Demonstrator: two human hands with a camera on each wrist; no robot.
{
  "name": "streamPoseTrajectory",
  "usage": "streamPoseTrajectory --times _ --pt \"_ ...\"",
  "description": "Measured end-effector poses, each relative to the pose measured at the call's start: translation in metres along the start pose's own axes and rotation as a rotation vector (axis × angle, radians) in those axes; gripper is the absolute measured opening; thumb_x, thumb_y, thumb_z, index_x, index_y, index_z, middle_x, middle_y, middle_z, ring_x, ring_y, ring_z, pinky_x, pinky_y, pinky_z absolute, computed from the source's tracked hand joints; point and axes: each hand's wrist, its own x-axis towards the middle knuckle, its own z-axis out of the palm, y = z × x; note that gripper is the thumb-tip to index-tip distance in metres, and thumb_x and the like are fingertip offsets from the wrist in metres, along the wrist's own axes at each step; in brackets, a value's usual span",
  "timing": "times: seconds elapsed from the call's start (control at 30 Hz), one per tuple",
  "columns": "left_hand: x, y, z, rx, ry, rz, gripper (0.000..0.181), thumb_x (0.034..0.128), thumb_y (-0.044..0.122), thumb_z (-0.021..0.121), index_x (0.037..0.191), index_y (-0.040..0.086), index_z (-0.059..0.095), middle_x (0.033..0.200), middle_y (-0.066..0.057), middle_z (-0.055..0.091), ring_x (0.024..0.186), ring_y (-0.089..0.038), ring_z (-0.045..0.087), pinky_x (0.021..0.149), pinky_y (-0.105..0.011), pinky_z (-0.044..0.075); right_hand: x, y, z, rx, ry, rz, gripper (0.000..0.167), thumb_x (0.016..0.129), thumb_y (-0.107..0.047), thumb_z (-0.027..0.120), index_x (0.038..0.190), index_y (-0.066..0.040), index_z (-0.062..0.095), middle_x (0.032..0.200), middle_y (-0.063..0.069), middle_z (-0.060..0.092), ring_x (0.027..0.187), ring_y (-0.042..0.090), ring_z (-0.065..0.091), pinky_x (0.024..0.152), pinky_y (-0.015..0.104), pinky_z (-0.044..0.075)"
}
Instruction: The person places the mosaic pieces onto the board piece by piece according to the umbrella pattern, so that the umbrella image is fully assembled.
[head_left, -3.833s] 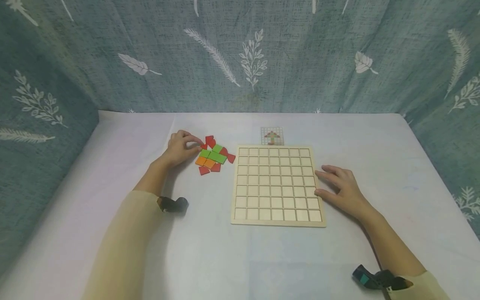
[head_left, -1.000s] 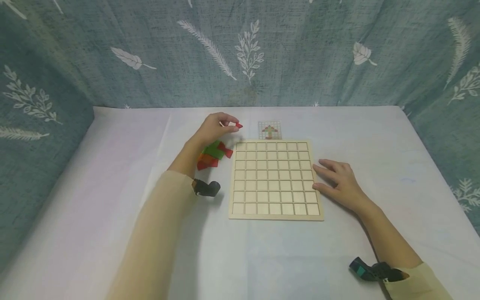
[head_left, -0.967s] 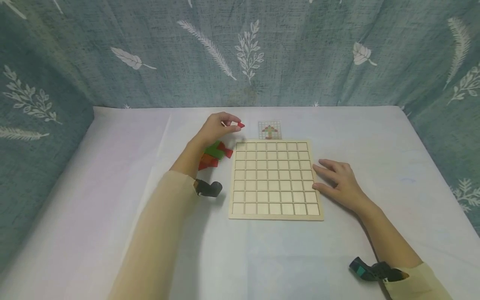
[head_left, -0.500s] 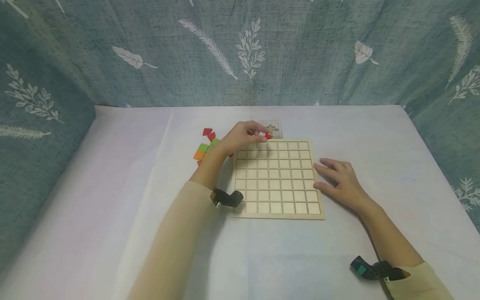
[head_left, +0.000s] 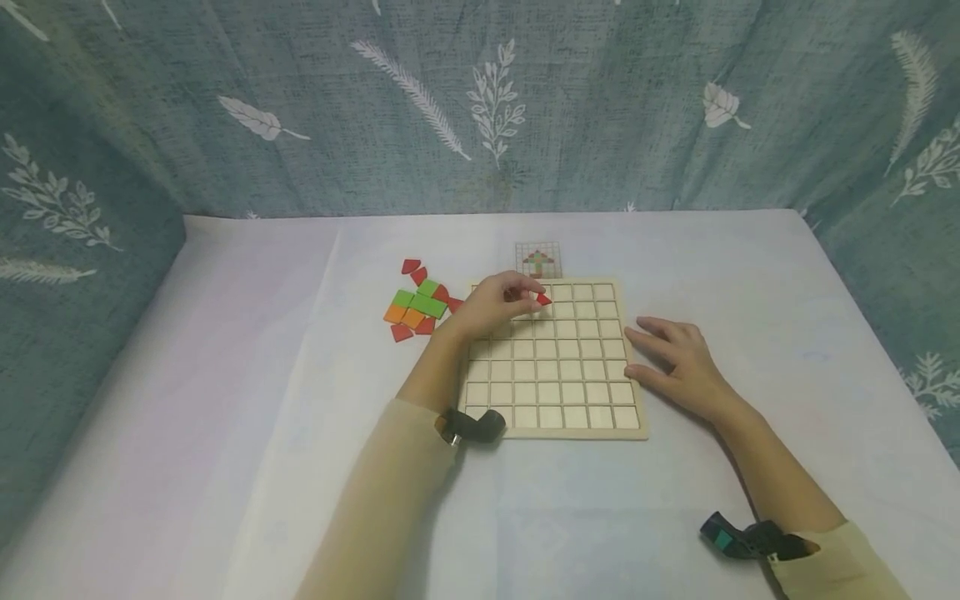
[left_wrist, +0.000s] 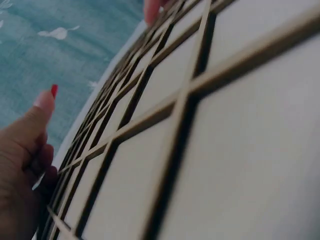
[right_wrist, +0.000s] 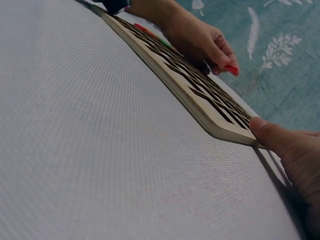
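Observation:
In the head view the left hand (head_left: 495, 307) pinches a small red piece (head_left: 543, 299) between thumb and fingers, over the upper part of the wooden grid board (head_left: 558, 433). The right wrist view shows that red piece (right_wrist: 231, 69) at the fingertips of the left hand (right_wrist: 197, 40), held above the board (right_wrist: 185, 100). In the left wrist view the red piece (left_wrist: 54, 90) stands out past the thumb tip. The right hand (head_left: 686, 367) lies at the board's right edge, fingers spread, thumb tip touching the frame. The left forearm hides part of the board's left side.
Left of the board lies a loose group of flat pieces: green (head_left: 429, 306), orange (head_left: 412, 317) and red (head_left: 402, 332). A small card (head_left: 537, 260) with a coloured grid picture lies behind the board. A patterned cloth (head_left: 420, 125) hangs behind the table.
The left hand has carried the red piece rightward from the loose group, past the card's front, and now nearer over the board. The right hand stays at the board's edge.

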Motion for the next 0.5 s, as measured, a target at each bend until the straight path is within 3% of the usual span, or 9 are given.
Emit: streamPoseTrajectory --times 0.23,0.5 --pt "-0.003 -0.009 0.006 -0.035 0.017 -0.010 0.029 0.0887 0.021 0.067 0.114 0.008 0.066 0.100 -0.004 0.059 0.092 -0.016 0.053 0.084 -0.028 0.044 0.000 -0.001 0.000 -0.004 -0.011 0.002 0.055 0.081 -0.026 0.072 0.128 -0.003 0.056 0.136 0.022 0.044 0.117 0.040 0.035 0.091 0.058 0.029" --pt "0.001 -0.014 0.011 0.102 0.029 0.067 0.024 0.0878 0.018 0.068 0.109 0.007 0.069 0.088 -0.003 0.058 0.083 -0.015 0.050 0.074 -0.026 0.044 0.000 -0.001 -0.001 -0.007 -0.010 0.010 0.054 0.081 -0.025 0.072 0.129 -0.004 0.056 0.137 0.020 0.043 0.117 0.037 0.035 0.092 0.057 0.029"
